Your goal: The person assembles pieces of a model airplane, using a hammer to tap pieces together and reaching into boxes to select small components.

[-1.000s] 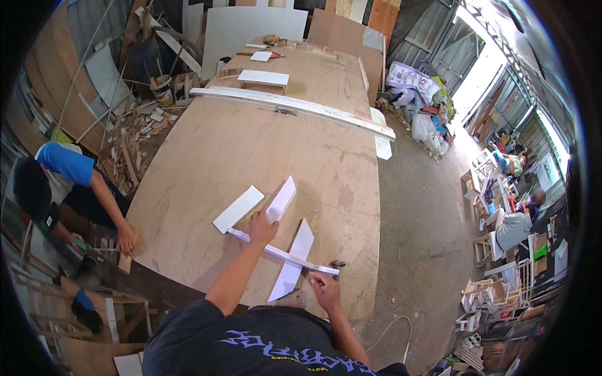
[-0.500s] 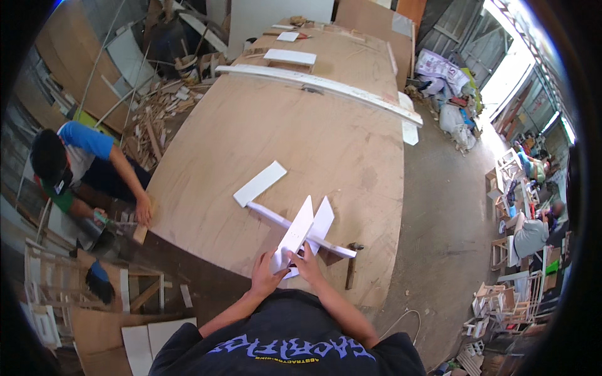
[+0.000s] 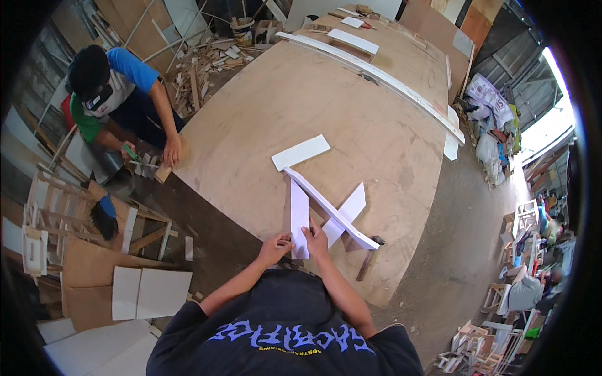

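Between my hands stands a short white-painted board (image 3: pixel 300 210) with an angled end, held near its lower end. My left hand (image 3: pixel 276 249) closes on its left edge, fingers bent, and my right hand (image 3: pixel 315 240) grips the right edge. Just beyond my right hand, a long narrow white strip (image 3: pixel 329 208) slants across the tabletop, and its far end lies close to a flat white board (image 3: pixel 301 152). Another white board (image 3: pixel 352 207) crosses the strip at an angle. A hammer (image 3: pixel 365 266) lies beside the strip's near end, its handle pointing toward me.
The large plywood tabletop (image 3: pixel 251 138) carries a long white beam (image 3: pixel 376 78) across its far part. At the left edge a co-worker (image 3: pixel 128 94) holds a wood block (image 3: pixel 164 172) and a green-handled tool. Wood scraps (image 3: pixel 200 75) are piled at far left; bagged material (image 3: pixel 492 125) stands right.
The board in my hands has swung upright and away from the crossing board, now left of the strip. My view has shifted, and the strip lies more steeply slanted.
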`<state>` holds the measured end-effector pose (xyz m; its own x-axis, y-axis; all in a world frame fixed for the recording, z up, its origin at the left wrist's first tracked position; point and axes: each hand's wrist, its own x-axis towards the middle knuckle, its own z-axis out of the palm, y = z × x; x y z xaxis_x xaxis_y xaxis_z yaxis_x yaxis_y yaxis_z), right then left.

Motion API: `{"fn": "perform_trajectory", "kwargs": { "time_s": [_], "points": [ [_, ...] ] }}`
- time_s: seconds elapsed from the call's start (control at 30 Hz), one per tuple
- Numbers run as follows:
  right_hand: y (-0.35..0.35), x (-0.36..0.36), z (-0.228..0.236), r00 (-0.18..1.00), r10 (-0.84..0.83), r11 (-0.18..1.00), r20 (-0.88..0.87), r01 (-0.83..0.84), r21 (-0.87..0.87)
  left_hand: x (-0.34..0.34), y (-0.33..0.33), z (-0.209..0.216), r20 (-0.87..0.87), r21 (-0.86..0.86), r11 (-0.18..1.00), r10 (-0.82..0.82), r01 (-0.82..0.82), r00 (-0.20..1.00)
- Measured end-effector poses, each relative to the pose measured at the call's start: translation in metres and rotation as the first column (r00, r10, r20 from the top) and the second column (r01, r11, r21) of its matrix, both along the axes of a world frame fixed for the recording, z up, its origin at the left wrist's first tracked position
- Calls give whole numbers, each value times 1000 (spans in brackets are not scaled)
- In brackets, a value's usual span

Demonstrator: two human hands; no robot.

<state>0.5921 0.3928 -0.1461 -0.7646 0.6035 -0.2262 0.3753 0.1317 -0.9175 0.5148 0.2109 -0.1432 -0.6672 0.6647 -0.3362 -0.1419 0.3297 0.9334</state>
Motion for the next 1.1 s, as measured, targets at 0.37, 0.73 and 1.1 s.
{"fn": "perform_trajectory", "kwargs": {
  "time_s": [0.37, 0.73, 1.1],
  "points": [
    [10, 61, 38, 975, 110, 907, -191, -20, 420, 33, 19, -6, 8, 71, 973, 221, -221, 975],
    [37, 196, 49, 978, -204, 972, -50, 208, 108, 137, 50, 64, -360, -89, 995, 10, -45, 933],
    [100, 238, 45, 945, -327, 929, 14, 319, 187, 160, 160, 35, -329, -14, 954, -288, 300, 899]
  ]
}}
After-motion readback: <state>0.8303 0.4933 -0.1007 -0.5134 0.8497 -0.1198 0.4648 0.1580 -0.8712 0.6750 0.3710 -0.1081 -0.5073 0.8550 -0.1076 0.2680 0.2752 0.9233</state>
